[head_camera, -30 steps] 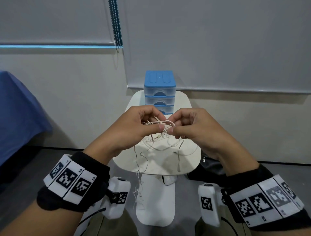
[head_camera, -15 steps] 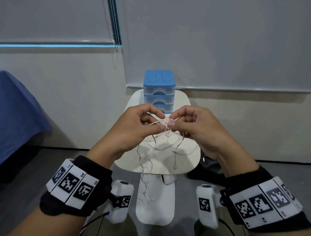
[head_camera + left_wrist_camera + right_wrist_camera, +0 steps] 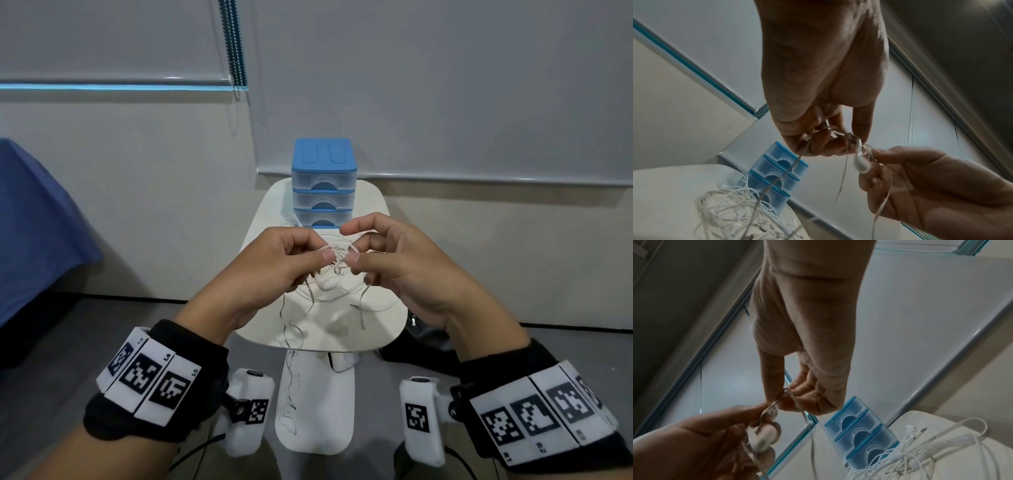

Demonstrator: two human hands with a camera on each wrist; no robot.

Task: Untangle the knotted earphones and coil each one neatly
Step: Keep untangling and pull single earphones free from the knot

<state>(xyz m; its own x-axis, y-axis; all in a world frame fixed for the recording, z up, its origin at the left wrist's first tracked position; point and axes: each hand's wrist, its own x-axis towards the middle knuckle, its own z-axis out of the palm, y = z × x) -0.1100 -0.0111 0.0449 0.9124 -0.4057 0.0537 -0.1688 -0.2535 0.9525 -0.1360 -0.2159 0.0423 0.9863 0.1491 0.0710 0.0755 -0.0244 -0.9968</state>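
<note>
A knot of thin white earphone cable [image 3: 338,257] is held in the air above a small white table [image 3: 383,329]. My left hand [image 3: 323,255] pinches the knot from the left between thumb and forefinger. My right hand [image 3: 352,259] pinches it from the right, with the index finger raised off the cable. In the left wrist view, a white earbud [image 3: 860,163] hangs just under the knot between the two hands. One loose strand [image 3: 290,363] drops past the table's front edge. More tangled white earphones [image 3: 910,462] lie in a pile on the table.
A small blue three-drawer unit [image 3: 323,181] stands at the back of the table, against the wall. A blue cloth [image 3: 34,222] covers something at the left. A black bag [image 3: 421,346] lies on the floor to the right. A blind cord [image 3: 234,51] hangs above.
Both hands stay at the knot, working it. My right index finger has lifted off the cable and now arches above it. The hanging strands have swung slightly.
</note>
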